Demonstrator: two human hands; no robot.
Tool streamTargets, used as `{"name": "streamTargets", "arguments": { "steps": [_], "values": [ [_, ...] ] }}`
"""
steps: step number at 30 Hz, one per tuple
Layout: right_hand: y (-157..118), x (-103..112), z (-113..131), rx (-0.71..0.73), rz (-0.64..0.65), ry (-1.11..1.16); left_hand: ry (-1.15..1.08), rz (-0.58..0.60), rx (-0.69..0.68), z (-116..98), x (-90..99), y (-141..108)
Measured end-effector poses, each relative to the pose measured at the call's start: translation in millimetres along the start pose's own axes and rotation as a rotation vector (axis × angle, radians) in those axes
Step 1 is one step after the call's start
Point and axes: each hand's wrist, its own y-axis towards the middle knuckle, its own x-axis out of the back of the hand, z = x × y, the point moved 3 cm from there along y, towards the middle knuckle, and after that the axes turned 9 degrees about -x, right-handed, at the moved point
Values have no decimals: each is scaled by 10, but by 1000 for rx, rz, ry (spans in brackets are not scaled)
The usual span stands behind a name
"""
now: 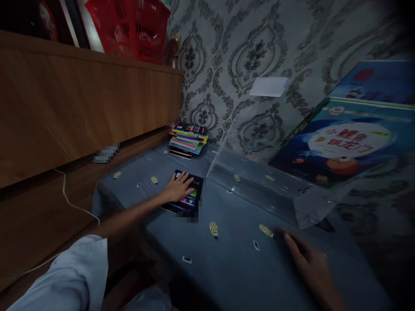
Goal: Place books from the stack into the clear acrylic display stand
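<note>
My left hand lies flat on a dark book with small coloured pictures on its cover, its fingers spread. The book rests on the blue-grey tablecloth. On the right, my right hand is low over the cloth with its fingers stretched forward, and nothing shows in it. Ahead of it stands a clear plastic book rack. Picture books fill the rack's right end, the front one a blue picture book with Chinese lettering. A stack of books stands behind the dark book.
A wooden cabinet runs along the left, with a red plastic basket on top. A white cable hangs below it. Patterned wallpaper covers the wall behind, with a white card in front of it.
</note>
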Motion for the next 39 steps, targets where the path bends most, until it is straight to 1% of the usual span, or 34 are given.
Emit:
{"name": "streamTargets", "arguments": {
  "steps": [2,4,8,11,13,15,18,20,23,26,28,30,33,36,39],
  "values": [
    [-7,-4,29,-3,52,27,-8,-11,6,-22,-1,-14],
    [-27,5,79,-13,72,52,-11,-20,1,-62,-6,-36],
    [-111,38,221,-20,45,96,-23,-57,-52,-233,-45,-83],
    [-177,44,294,25,40,137,-28,-98,-64,-373,-125,-84],
    [-198,32,275,63,19,155,-17,-116,-83,-451,-201,-44],
    [-202,9,197,89,-13,152,2,-118,-122,-531,-276,19],
    [-198,-25,47,120,-44,132,28,-71,-176,-672,-368,116],
    [-195,-40,-19,144,-40,120,24,-42,-198,-775,-425,178],
    [-193,-38,-25,194,-40,104,9,-73,-224,-937,-518,290],
    [-200,-12,47,230,-48,101,8,-132,-271,-1131,-587,402],
    [-208,6,108,238,-31,106,0,-142,-307,-1285,-590,455],
    [-212,17,159,243,-2,105,-17,-139,-333,-1449,-554,496],
    [-214,16,199,254,39,88,-43,-101,-380,-1700,-485,559],
    [-221,8,208,281,49,80,-46,-67,-386,-1914,-448,630],
    [-227,-3,193,291,35,87,-50,-67,-373,-2074,-441,692]
  ]
}}
